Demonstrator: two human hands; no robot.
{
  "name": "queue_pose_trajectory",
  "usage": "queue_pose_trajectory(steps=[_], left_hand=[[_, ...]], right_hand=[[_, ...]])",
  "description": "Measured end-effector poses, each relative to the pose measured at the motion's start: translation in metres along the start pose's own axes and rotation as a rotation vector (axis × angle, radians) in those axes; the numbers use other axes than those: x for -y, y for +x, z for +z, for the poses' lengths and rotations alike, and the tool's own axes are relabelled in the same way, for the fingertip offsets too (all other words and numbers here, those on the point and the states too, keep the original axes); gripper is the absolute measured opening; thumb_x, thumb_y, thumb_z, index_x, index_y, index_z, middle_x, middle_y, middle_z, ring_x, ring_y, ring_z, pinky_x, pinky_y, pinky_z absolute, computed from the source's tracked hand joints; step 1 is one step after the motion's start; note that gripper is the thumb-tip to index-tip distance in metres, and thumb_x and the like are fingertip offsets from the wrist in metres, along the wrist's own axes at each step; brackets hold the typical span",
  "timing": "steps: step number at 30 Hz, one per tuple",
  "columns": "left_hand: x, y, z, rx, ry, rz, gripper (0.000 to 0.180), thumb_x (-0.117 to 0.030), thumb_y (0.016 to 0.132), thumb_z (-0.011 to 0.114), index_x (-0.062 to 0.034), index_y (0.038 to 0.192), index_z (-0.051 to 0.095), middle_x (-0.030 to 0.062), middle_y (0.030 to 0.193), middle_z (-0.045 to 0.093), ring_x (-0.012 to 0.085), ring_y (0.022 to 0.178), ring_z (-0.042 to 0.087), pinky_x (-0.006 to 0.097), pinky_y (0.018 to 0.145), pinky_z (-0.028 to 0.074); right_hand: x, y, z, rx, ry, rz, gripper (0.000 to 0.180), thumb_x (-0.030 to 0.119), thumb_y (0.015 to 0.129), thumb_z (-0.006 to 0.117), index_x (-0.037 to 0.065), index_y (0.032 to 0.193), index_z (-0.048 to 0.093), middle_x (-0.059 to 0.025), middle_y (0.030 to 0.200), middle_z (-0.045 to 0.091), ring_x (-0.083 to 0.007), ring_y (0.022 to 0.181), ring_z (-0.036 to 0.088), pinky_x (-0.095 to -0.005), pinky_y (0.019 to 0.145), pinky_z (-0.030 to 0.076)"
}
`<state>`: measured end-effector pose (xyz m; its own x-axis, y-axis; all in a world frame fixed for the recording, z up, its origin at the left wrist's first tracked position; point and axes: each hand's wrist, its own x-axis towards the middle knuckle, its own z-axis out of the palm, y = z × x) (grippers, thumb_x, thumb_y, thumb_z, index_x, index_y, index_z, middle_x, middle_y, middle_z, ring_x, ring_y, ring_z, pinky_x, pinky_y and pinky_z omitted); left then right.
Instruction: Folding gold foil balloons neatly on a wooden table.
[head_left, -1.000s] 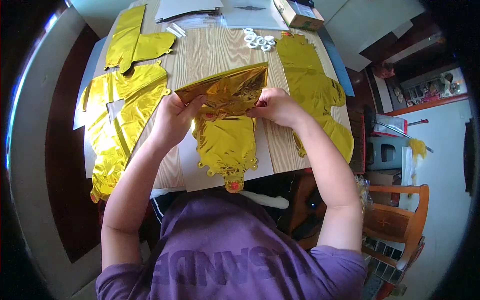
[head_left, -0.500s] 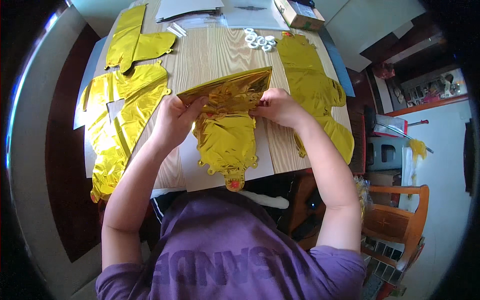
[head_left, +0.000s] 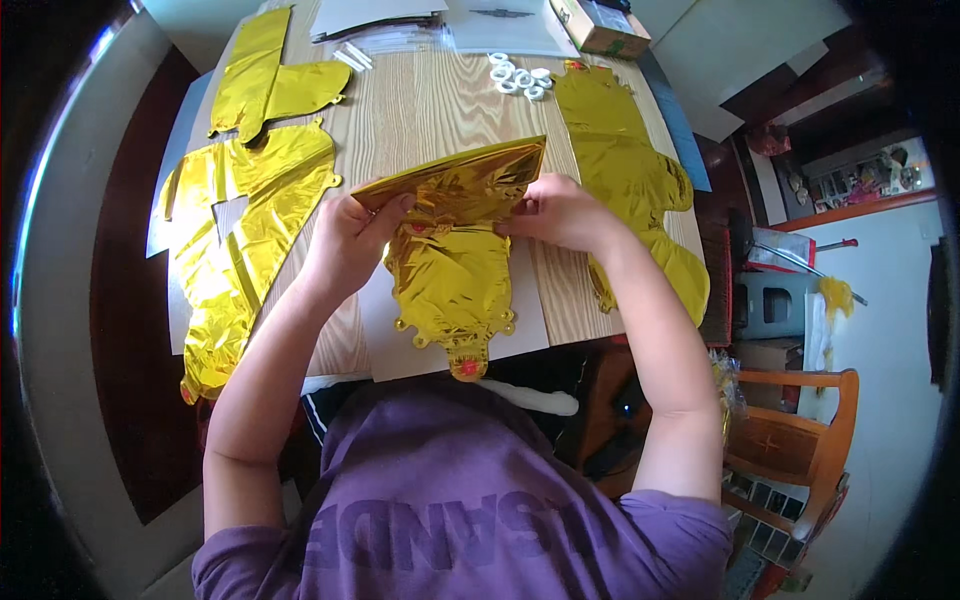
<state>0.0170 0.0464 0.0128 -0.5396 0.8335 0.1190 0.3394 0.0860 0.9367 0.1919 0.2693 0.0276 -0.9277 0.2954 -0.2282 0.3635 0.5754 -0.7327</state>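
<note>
A flat gold foil balloon [head_left: 452, 285] lies in front of me, its near end with small tabs and a red-marked tail resting on a white sheet [head_left: 525, 318]. Its far part is folded up and raised off the table. My left hand [head_left: 358, 232] pinches the left side of the fold, thumb on top. At the fold's right side my right hand [head_left: 556, 213] grips the foil between thumb and fingers; some of its fingertips are hidden by the foil.
Other flat gold balloons lie at the left [head_left: 262, 195], far left [head_left: 245, 85] and right [head_left: 625, 160] of the wooden table [head_left: 420, 105]. Farther back are white tape rolls [head_left: 520, 78], white sticks [head_left: 357, 56], papers [head_left: 375, 15] and a cardboard box [head_left: 600, 28]. A wooden chair [head_left: 790, 440] stands right.
Almost nothing differs. The raised foil fold and my right hand's fingers have shifted very slightly; both hands keep their hold.
</note>
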Motion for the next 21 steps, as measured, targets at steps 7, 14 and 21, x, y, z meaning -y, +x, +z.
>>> queue_pose_trajectory(steps=[7, 14, 21], left_hand=[[0.002, 0.005, 0.001, -0.015, -0.071, 0.053, 0.021, -0.013, 0.1, 0.064, 0.0028, 0.112, 0.071, 0.0015, 0.091, 0.074, 0.0046, 0.083, 0.058, 0.025, 0.077, 0.05], [-0.001, 0.006, 0.0, -0.075, -0.034, 0.034, 0.02, -0.013, 0.099, 0.065, 0.002, 0.111, 0.071, 0.0019, 0.092, 0.075, 0.0048, 0.084, 0.059, 0.026, 0.078, 0.05], [-0.008, 0.007, -0.002, -0.021, -0.004, -0.041, 0.023, -0.015, 0.102, 0.062, 0.0027, 0.114, 0.071, 0.0, 0.101, 0.072, 0.0058, 0.092, 0.058, 0.025, 0.084, 0.048]], right_hand=[[-0.011, 0.001, -0.014, 0.104, 0.036, 0.041, 0.018, 0.015, 0.083, 0.078, 0.001, 0.093, 0.074, -0.0051, 0.082, 0.068, -0.0136, 0.075, 0.061, -0.0293, 0.072, 0.049], [-0.011, 0.004, -0.011, 0.125, -0.022, -0.029, 0.021, 0.016, 0.079, 0.079, 0.001, 0.094, 0.076, -0.0099, 0.079, 0.073, -0.0156, 0.072, 0.064, -0.0314, 0.071, 0.051], [-0.012, 0.01, -0.005, 0.142, -0.055, 0.044, 0.024, 0.02, 0.076, 0.082, -0.001, 0.087, 0.074, -0.0129, 0.073, 0.07, -0.0201, 0.067, 0.064, -0.0342, 0.068, 0.051]])
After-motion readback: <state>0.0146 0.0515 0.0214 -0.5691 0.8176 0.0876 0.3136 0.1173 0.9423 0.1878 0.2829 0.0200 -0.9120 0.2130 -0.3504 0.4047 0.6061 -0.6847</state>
